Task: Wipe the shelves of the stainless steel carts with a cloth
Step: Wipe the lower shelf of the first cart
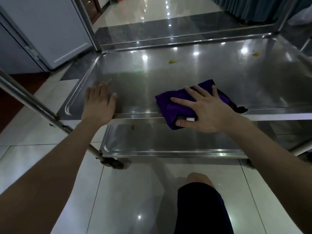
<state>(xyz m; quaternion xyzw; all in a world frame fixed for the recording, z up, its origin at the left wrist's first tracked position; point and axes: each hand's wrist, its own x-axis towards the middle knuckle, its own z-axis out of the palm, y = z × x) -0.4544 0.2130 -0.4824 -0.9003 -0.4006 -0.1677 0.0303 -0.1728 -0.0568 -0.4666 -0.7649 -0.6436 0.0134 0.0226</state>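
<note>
A stainless steel cart stands in front of me with its middle shelf (202,73) at hand height. A folded purple cloth (170,105) lies on the shelf's near edge, right of centre. My right hand (202,108) presses flat on the cloth, fingers spread, thumb hooked under the cloth at the rim. My left hand (99,102) rests flat on the shelf's near left corner, holding nothing. Yellow stains (172,61) sit toward the shelf's far side, another yellow stain (255,54) at the far right. The lower shelf (168,141) shows below, with a small yellowish spot (132,127).
The cart's handle bar (25,97) slants across the left, ending at a castor wheel (114,162). A corner post (89,22) rises at the far left. A white cabinet (50,31) stands left. My knee (199,188) is below on the tiled floor.
</note>
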